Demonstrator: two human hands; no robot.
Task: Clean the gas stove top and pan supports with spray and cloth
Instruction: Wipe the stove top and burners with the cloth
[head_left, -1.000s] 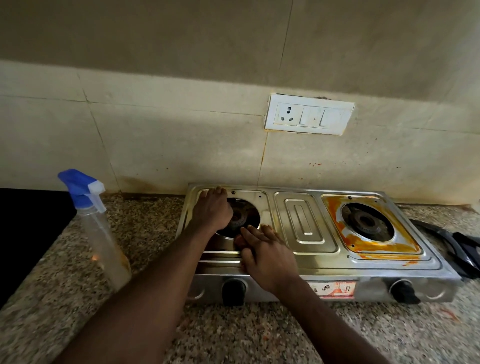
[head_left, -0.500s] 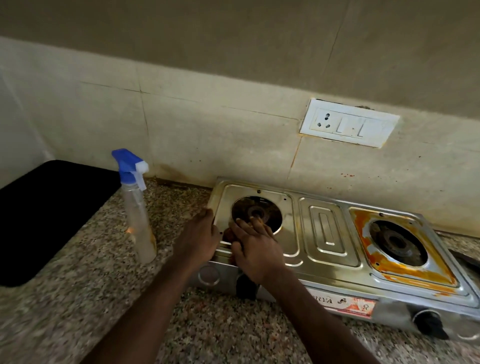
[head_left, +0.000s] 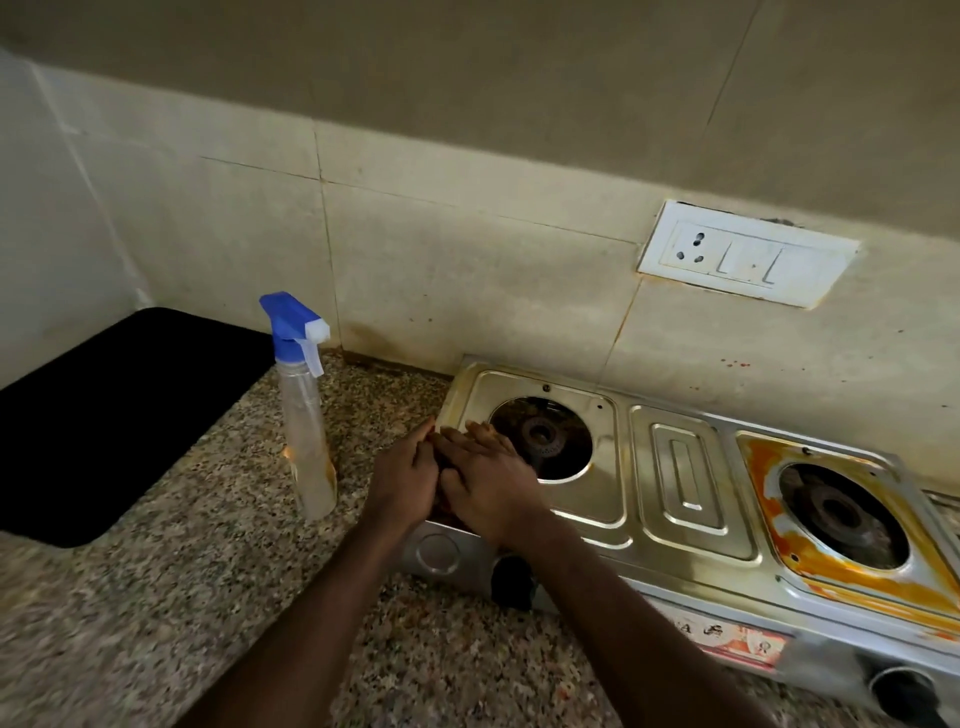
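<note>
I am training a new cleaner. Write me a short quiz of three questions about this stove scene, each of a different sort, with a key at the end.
1. True or false: the spray bottle stands upright on the counter, to the left of the stove.
2. Choose one: orange stains cover the tray around A) the left burner, B) the right burner, C) neither burner.
3. Fill the gap: the left hand and the right hand are together at the stove's front ____ corner.

Key: 1 true; 2 B; 3 left.
</note>
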